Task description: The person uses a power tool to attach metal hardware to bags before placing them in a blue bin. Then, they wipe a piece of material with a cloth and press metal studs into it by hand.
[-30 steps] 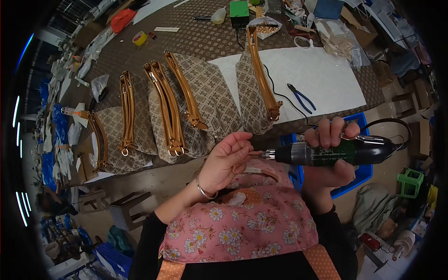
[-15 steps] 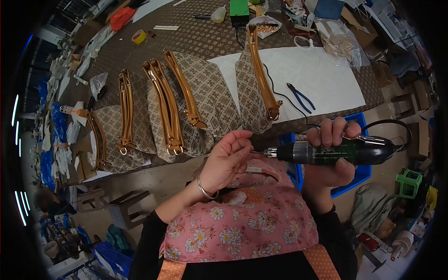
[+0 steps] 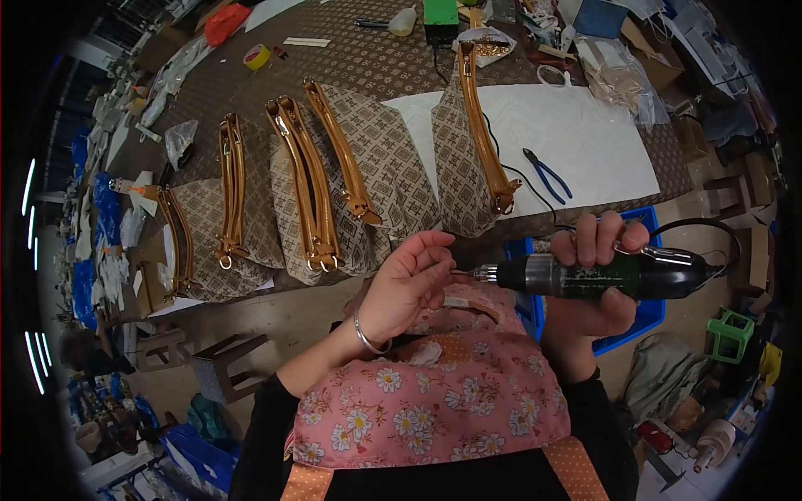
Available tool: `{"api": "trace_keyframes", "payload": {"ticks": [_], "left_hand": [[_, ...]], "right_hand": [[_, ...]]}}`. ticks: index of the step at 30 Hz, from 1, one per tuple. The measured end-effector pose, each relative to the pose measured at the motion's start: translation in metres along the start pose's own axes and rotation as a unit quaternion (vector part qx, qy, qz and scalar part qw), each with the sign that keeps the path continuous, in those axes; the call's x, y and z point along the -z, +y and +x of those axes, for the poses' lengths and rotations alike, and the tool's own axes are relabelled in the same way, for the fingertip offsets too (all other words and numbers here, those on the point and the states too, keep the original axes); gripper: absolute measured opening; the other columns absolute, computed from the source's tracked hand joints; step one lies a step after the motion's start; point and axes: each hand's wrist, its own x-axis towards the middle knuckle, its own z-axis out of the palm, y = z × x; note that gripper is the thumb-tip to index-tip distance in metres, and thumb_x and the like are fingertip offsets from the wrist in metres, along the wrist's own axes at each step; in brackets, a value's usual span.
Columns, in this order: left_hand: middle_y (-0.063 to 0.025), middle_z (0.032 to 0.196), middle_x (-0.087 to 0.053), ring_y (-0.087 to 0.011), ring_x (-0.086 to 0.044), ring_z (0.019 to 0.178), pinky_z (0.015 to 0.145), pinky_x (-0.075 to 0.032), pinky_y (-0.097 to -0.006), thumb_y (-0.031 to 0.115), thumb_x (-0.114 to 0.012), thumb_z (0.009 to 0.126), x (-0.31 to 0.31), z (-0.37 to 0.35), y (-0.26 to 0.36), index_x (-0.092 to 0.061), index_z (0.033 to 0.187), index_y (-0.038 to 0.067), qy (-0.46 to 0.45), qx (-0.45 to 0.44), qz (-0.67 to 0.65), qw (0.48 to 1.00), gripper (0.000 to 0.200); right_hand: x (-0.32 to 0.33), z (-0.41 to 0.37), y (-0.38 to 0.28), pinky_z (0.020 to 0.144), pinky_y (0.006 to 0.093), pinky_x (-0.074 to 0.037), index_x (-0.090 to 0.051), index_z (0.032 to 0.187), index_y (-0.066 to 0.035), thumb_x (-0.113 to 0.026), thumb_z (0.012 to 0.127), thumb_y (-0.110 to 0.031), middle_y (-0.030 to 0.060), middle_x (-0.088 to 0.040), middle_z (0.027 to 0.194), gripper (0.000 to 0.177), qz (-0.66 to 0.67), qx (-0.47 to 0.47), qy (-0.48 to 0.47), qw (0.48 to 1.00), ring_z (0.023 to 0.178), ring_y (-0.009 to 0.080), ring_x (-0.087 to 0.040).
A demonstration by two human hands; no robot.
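Note:
My right hand is wrapped round a dark green and black electric screwdriver, held level with its tip pointing left. At that tip, my left hand has its thumb and forefinger pinched together. Whatever sits between those fingertips is too small and covered to make out. Beyond my hands, several patterned handbags with tan leather trim lie along the table edge, among them a left bag, a middle bag and a right bag. Blue-handled pliers rest on a white sheet.
A blue crate stands below the screwdriver, whose black cord loops right. Farther back are a bag of small gold pieces, a green box and yellow tape. Stools, including a green stool, stand on the floor.
The table and bags appear slightly farther right and, in part, higher in the view. Both hands and the screwdriver keep nearly the same position and hold.

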Motion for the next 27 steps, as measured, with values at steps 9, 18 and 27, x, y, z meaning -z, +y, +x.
{"api": "trace_keyframes", "payload": {"ticks": [9,18,27], "left_hand": [[-0.0026,0.09,-0.053,-0.0123,-0.06,0.08,0.047,-0.039,-0.0177,0.0,-0.045,0.087,0.001,-0.006,0.011,-0.041,0.116,0.005,-0.006,0.007,0.059,0.998,0.029],[-0.0078,0.104,-0.054,-0.0103,-0.059,0.074,0.057,-0.044,-0.0179,-0.001,-0.048,0.085,0.006,-0.042,0.071,-0.042,0.115,0.003,-0.037,-0.057,0.206,0.976,0.031],[-0.0038,0.094,-0.053,-0.0061,-0.048,0.073,0.063,-0.04,-0.0192,0.001,-0.058,0.079,0.064,0.005,0.129,-0.059,0.106,0.005,0.009,-0.277,0.548,0.79,0.027]], "right_hand": [[-0.01,0.0,0.012,0.065,0.0306,-0.038,-0.042,0.1,-0.012,-0.064,0.063,-0.014,0.0032,-0.04,0.083,0.043,-0.01,-0.011,-0.025,1.0,0.074,0.0152,-0.042],[-0.019,0.008,0.019,0.063,0.0287,-0.037,-0.042,0.101,-0.013,-0.063,0.062,-0.015,0.0016,-0.039,0.082,0.045,0.021,0.004,0.015,1.0,0.072,0.0135,-0.041],[-0.043,0.014,0.042,0.065,0.0279,-0.036,-0.043,0.104,-0.014,-0.063,0.063,-0.016,0.0017,-0.039,0.084,0.045,0.005,0.057,0.011,0.998,0.073,0.0129,-0.039]]}}
